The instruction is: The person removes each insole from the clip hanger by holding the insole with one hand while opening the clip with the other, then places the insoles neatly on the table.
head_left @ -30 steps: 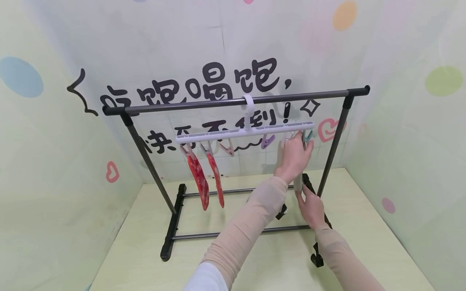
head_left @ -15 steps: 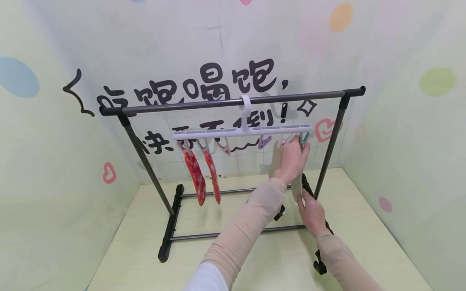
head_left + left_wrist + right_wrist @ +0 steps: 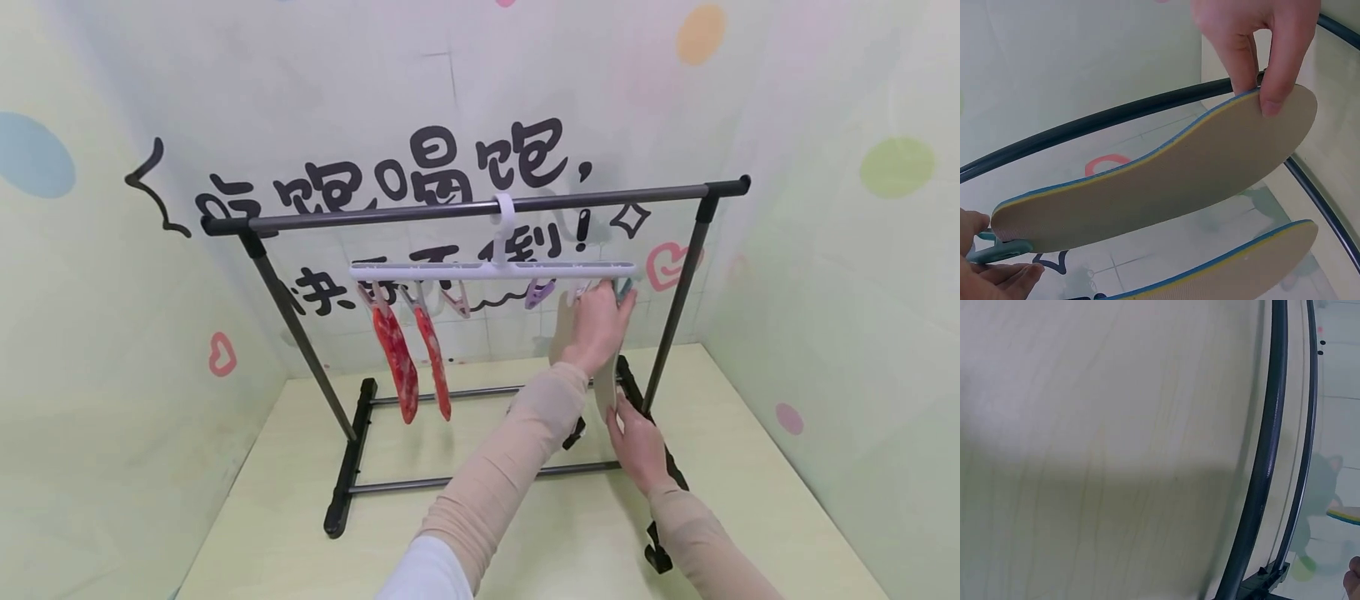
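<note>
An insole [image 3: 1154, 169], beige with a blue and yellow edge, hangs at the right end of a lilac clip hanger [image 3: 435, 272]. My left hand [image 3: 597, 325] pinches a teal clothespin [image 3: 1000, 251], whose jaws are at the insole's upper end. Lower down, my right hand [image 3: 640, 442] pinches the insole's other end between thumb and fingers. A second insole [image 3: 1241, 265] hangs beside it, partly hidden behind my left hand in the head view. In the right wrist view only an insole tip [image 3: 1347, 515] and some fingers [image 3: 1352, 584] show at the right edge.
The hanger hooks over a black rack's top bar [image 3: 390, 215]. Two red patterned strips [image 3: 396, 362] hang in clothespins on the left. A pink clothespin [image 3: 456, 300] and a purple clothespin [image 3: 538, 293] hang near the middle. The rack stands on a pale table [image 3: 300, 467] between printed walls.
The hanger has levelled, its left end rising and its right end dipping. Both hands keep their places on the clothespin and insole, sinking slightly. The view has shifted a little.
</note>
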The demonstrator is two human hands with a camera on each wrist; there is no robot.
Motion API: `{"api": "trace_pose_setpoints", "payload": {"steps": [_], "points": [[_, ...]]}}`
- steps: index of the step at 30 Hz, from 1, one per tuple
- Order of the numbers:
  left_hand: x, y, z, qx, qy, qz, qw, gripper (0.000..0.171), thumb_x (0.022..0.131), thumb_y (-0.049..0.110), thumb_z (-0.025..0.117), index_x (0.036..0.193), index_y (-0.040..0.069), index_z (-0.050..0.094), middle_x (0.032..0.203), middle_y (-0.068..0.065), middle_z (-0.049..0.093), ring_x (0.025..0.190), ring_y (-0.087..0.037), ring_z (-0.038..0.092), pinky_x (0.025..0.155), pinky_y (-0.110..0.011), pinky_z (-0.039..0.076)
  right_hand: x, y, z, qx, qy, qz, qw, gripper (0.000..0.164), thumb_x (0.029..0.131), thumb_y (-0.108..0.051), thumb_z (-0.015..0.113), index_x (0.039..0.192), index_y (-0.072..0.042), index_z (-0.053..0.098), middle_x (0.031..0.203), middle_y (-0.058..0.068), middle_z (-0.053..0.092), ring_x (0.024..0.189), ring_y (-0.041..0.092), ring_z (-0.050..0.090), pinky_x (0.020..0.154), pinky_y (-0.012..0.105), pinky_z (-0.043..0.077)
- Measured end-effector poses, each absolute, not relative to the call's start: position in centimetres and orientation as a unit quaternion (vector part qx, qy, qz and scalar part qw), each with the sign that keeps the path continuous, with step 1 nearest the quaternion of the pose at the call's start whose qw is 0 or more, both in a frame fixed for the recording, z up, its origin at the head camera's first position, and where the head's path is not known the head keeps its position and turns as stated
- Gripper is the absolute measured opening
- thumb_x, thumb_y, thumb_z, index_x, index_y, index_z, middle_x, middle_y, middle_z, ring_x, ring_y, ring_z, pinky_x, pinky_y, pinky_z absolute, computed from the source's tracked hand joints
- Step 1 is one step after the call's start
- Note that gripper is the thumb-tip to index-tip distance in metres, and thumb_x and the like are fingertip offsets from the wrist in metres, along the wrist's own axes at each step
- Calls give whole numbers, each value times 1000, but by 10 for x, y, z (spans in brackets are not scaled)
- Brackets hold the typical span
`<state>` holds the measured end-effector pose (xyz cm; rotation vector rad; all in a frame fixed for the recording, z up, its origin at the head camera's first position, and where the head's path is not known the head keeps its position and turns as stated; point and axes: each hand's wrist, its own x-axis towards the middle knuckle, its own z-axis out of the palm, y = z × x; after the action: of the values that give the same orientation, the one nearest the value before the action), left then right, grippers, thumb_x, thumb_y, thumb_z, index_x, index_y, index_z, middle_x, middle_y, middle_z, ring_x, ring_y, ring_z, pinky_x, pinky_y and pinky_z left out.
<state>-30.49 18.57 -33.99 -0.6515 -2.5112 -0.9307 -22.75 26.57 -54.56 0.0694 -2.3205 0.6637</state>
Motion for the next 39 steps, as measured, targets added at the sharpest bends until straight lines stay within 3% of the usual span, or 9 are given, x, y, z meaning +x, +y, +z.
{"api": "trace_pose_setpoints", "payload": {"steps": [6, 16, 25, 33, 39], "points": [[-306, 183, -340, -231, -899, -315, 198, 32, 99, 39, 58, 106, 9, 65, 76, -3, 68, 74, -18, 68, 66, -30, 51, -227, 261, -548, 30, -899, 254, 354, 32, 92, -9, 65, 119, 8, 66, 115, 30, 67, 90, 47, 69, 66, 57, 55], [-305, 180, -339, -235, -898, -324, 180, 27, 101, 34, 56, 91, 11, 63, 62, 2, 56, 56, -11, 52, 51, -20, 39, -227, 257, -547, 36, -899, 252, 356, 29, 93, -9, 65, 116, 9, 68, 120, 27, 66, 101, 46, 67, 71, 57, 56], [-303, 182, -339, -238, -905, -309, 172, 30, 103, 36, 50, 88, 12, 61, 60, 4, 51, 52, -10, 49, 47, -19, 36, -226, 262, -551, 15, -900, 264, 347, 30, 94, -8, 63, 118, 10, 66, 122, 27, 65, 103, 45, 66, 74, 57, 56], [-302, 181, -340, -248, -900, -308, 185, 30, 103, 35, 49, 91, 11, 63, 58, 4, 51, 55, -12, 51, 51, -20, 37, -223, 263, -554, -3, -891, 294, 345, 32, 94, -6, 61, 123, 8, 63, 117, 31, 65, 81, 48, 69, 64, 59, 53], [-302, 178, -340, -254, -898, -307, 186, 31, 103, 35, 49, 86, 13, 63, 59, 3, 52, 57, -12, 51, 57, -21, 39, -219, 262, -557, -4, -883, 289, 369, 30, 92, -4, 63, 120, 8, 64, 99, 28, 71, 53, 34, 59, 53, 54, 47]]}}
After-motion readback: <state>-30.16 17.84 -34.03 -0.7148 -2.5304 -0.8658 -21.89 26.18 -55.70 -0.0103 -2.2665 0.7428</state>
